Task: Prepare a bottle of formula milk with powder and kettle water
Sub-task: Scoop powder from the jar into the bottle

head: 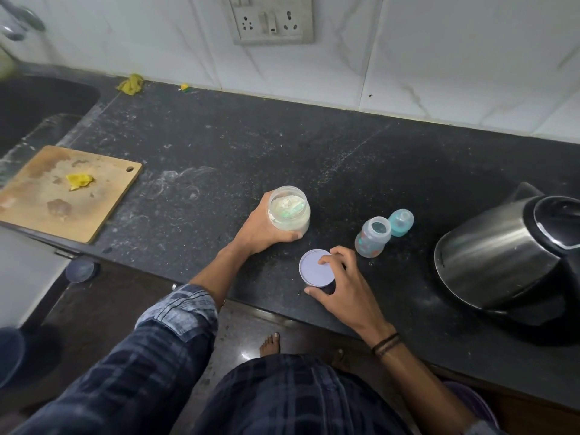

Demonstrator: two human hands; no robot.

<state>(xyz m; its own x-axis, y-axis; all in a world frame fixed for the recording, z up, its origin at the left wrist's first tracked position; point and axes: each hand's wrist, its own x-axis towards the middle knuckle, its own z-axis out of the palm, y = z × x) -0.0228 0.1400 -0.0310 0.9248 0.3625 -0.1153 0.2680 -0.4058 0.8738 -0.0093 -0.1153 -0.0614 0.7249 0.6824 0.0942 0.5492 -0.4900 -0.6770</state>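
From the head camera, the left hand (265,229) has its fingers curled round the open powder jar (293,225), which stands on the black counter (251,146). White powder and a green scoop (290,210) sit inside. The right hand (343,285) pinches the purple lid (314,270) with thumb and fingers, near the left thumb. The open baby bottle (373,238) stands just past the right fingertips. The kettle (499,249) is far to their right.

Dim soft light, glare on kettle (489,246), wide-angle bending, blurred corners
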